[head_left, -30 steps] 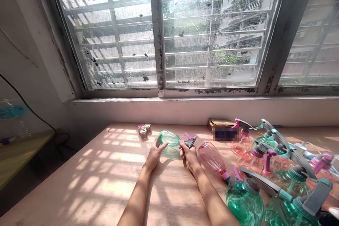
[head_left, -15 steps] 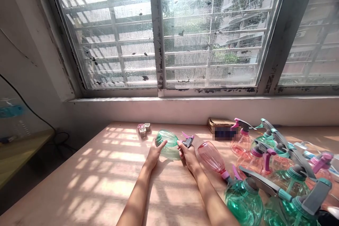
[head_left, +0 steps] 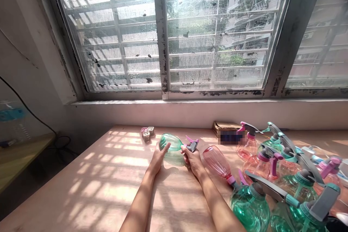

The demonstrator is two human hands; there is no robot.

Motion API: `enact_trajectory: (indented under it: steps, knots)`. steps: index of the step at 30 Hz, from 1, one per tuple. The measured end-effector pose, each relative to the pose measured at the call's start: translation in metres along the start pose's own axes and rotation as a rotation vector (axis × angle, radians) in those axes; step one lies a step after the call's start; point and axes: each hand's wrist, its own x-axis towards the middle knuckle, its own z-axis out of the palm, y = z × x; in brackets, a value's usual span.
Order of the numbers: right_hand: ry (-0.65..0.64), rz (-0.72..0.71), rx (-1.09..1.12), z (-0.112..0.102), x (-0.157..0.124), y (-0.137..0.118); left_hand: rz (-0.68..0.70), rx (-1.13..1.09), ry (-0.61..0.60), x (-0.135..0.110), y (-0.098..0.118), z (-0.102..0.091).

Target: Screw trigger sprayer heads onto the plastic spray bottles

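Note:
A clear green spray bottle [head_left: 172, 143] lies on its side between my hands, just over the table. My left hand [head_left: 161, 154] is closed around its base end, thumb on the near side. At the neck, my right hand [head_left: 191, 155] grips the bottle with thumb and fingers. The grey and pink trigger head [head_left: 192, 144] sticks out beyond the right fingers; part of the neck is hidden by them. A pink spray bottle [head_left: 217, 161] lies on the table to the right of my right hand.
Several green and pink spray bottles [head_left: 250, 203] crowd the table's right side. A cardboard box [head_left: 225, 127] stands at the back edge. Small square pieces [head_left: 146, 135] sit at the back left. Behind the wooden table [head_left: 103, 188] is a barred window [head_left: 190, 43].
The green bottle has shifted very slightly between my hands, and the right fingers at the neck have moved a little. The things around them have stayed in place.

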Motion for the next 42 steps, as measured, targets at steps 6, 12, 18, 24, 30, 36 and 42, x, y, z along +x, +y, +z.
enact_trajectory:
  steps: [6,12,18,24,30,36,42]
  knots:
    - [0.014,0.012,-0.015,0.001,-0.001,-0.002,0.009,0.015,-0.019,0.0,0.004,0.003]
    - [0.036,0.021,-0.021,0.0,-0.001,-0.003,0.054,-0.022,-0.118,-0.003,0.011,0.003]
    - [0.042,0.008,-0.014,0.0,0.0,-0.002,0.036,-0.011,-0.117,-0.003,0.008,0.002]
    - [0.015,0.001,-0.016,0.0,0.0,0.0,0.007,0.024,-0.03,0.001,0.002,0.0]
    - [0.007,0.003,-0.018,-0.002,0.003,0.003,0.035,0.004,-0.051,0.002,0.0,0.002]
    - [0.016,-0.009,-0.019,-0.003,0.006,0.005,0.025,-0.024,-0.095,0.001,0.001,0.0]
    - [0.001,0.0,-0.022,-0.002,0.003,0.003,-0.037,-0.012,-0.025,0.001,-0.002,-0.002]
